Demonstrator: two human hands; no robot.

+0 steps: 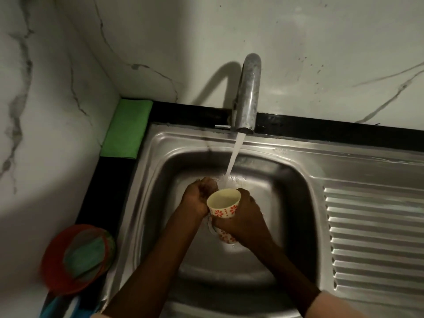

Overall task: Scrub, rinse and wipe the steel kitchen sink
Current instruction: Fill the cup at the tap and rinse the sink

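The steel sink (296,193) fills the middle of the view, its basin wet. Water runs from the steel tap (249,92) down into the basin. My right hand (246,216) grips a cream cup with red flower prints (223,204), tilted with its mouth toward me, just below the stream. A second flowered cup (226,237) shows under that hand. My left hand (198,195) is curled into a fist next to the cup's rim, under the water; I cannot make out anything in it.
A ribbed steel drainboard (374,237) lies to the right of the basin. A folded green cloth (127,128) sits on the black counter at the back left corner. An orange-rimmed round container (78,258) stands at the front left. Marble-look walls close the back and left.
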